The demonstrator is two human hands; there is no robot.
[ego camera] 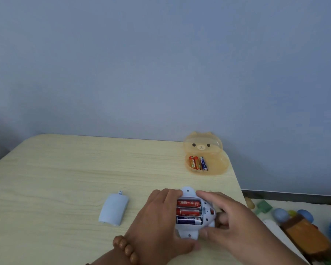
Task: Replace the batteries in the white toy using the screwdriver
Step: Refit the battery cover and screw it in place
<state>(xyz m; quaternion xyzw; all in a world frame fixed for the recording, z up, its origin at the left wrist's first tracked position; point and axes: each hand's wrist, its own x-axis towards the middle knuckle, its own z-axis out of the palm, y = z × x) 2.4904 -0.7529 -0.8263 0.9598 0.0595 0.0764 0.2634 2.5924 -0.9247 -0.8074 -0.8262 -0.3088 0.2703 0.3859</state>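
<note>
The white toy (191, 229) lies belly-up on the pale wooden table (69, 169), its battery bay open. Three batteries sit in the bay: two red ones (188, 208) and a dark blue one (188, 220). My left hand (161, 220) grips the toy's left side. My right hand (231, 220) holds its right side, fingers curled around the edge. The removed battery cover (114, 208) rests on the table to the left. No screwdriver is in view.
An orange bear-shaped clear case (218, 165) stands open at the table's far right corner, holding three batteries (198, 163). Past the table's right edge, toys (302, 226) lie scattered on the floor. A plain wall rises behind the table.
</note>
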